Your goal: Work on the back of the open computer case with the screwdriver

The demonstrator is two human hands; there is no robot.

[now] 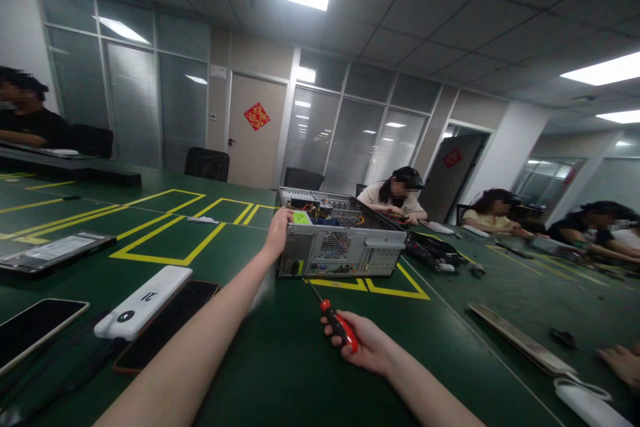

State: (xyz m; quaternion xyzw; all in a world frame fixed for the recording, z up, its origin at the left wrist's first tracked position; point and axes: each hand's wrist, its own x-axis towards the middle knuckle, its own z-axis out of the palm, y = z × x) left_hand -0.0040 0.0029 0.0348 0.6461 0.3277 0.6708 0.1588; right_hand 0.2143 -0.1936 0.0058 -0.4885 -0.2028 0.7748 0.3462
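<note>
An open desktop computer case (345, 243) lies on its side on the green table (280, 353), its rear panel facing me and wires showing inside. My left hand (278, 230) reaches far forward and grips the case's top left corner. My right hand (361, 345), nearer to me, is closed around a screwdriver (339, 325) with a red and black handle. The thin shaft of the screwdriver points toward the bottom of the case and stops short of it.
Phones (35, 328), a white power bank (143, 301) and a closed laptop (55, 250) lie at the left. A flat metal panel (520, 339) and a white cable lie at the right. Several people sit along the far and right sides; another person's hand (623, 361) rests at right.
</note>
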